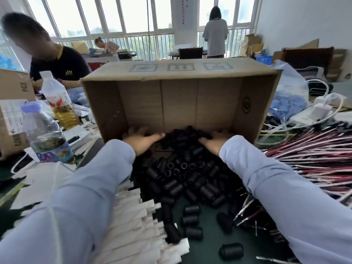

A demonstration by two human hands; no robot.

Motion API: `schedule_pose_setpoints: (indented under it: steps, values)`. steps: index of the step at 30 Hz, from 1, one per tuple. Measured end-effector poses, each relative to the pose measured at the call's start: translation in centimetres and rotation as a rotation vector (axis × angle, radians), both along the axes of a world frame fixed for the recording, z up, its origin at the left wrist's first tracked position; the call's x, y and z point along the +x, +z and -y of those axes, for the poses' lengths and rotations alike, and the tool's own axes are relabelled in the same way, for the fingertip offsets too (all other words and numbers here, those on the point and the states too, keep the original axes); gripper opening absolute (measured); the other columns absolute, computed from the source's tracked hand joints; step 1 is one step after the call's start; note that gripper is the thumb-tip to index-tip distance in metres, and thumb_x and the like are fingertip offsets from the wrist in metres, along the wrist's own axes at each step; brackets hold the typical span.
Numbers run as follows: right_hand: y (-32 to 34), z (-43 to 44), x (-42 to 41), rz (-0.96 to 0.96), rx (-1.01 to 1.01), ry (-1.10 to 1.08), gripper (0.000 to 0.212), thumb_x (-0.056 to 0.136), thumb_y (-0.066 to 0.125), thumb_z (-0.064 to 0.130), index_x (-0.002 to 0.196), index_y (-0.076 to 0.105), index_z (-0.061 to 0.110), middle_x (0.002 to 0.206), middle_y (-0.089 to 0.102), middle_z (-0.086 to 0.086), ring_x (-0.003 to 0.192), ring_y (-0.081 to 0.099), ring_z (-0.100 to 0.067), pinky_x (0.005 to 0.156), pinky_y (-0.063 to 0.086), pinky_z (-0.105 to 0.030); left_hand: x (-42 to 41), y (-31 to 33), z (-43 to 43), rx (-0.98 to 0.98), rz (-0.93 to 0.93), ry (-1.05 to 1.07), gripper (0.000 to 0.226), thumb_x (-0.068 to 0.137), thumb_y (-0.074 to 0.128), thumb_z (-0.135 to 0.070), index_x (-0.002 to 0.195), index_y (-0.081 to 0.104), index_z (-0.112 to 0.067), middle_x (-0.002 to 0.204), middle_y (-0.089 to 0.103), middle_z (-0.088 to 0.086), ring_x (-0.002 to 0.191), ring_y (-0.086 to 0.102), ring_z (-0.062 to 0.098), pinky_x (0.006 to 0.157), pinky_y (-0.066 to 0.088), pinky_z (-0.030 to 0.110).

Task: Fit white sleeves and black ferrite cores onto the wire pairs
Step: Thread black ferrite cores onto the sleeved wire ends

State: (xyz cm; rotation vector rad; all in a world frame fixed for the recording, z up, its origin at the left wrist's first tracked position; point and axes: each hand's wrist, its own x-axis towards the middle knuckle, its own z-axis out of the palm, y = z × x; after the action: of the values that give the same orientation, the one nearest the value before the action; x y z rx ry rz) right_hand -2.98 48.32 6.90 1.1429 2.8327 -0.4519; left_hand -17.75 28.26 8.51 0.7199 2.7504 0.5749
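A big cardboard box [179, 100] lies on its side with its opening toward me. Several black ferrite cores [182, 180] spill from it onto the green table in a heap. My left hand [142, 141] reaches into the box at the left of the heap, fingers spread flat. My right hand [215, 142] lies at the heap's right side, fingers extended into the cores. Neither hand grips anything that I can see. White sleeves [133, 221] lie stacked at the lower left. Red and white wire pairs [312, 159] are piled at the right.
Two plastic bottles [47, 134] stand at the left beside a cardboard carton [13, 103]. A clear bag of blue parts [289, 98] and white chargers [322, 109] sit at the right. A person in black [57, 63] works across the table at the left.
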Motion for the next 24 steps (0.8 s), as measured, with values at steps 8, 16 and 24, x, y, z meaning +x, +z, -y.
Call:
schedule_pose_setpoints:
  steps: [8, 16, 24]
  values:
    - [0.7, 1.7, 0.3, -0.055, -0.227, 0.167, 0.036, 0.095, 0.047, 0.034, 0.123, 0.059, 0.015, 0.133, 0.054, -0.007, 0.120, 0.048, -0.025, 0.097, 0.032, -0.030, 3.8, -2.4, -6.3, -0.151, -0.111, -0.121, 0.085, 0.068, 0.032, -0.086, 0.142, 0.015, -0.050, 0.156, 0.007, 0.004, 0.136, 0.020, 0.044, 0.109, 0.024, 0.052]
    - [2.4, 4.3, 0.9, 0.335, -0.160, 0.407, 0.025, 0.087, 0.055, 0.045, 0.091, 0.059, 0.021, 0.105, 0.059, -0.001, 0.091, 0.054, -0.018, 0.085, 0.043, -0.029, 6.7, -1.3, -3.2, -0.077, 0.016, -0.325, 0.051, 0.083, 0.051, -0.059, 0.130, 0.042, -0.041, 0.143, 0.022, 0.006, 0.122, 0.041, 0.032, 0.089, 0.033, 0.031]
    - [4.6, 2.1, 0.4, -0.126, -0.036, 0.188, 0.030, 0.094, 0.050, 0.024, 0.117, 0.062, 0.010, 0.118, 0.062, -0.008, 0.107, 0.057, -0.025, 0.076, 0.040, -0.024, 9.2, 2.1, -2.0, -0.133, 0.031, -0.317, 0.063, 0.088, 0.030, -0.071, 0.141, 0.033, -0.037, 0.149, 0.024, 0.008, 0.132, 0.036, 0.032, 0.111, 0.027, 0.040]
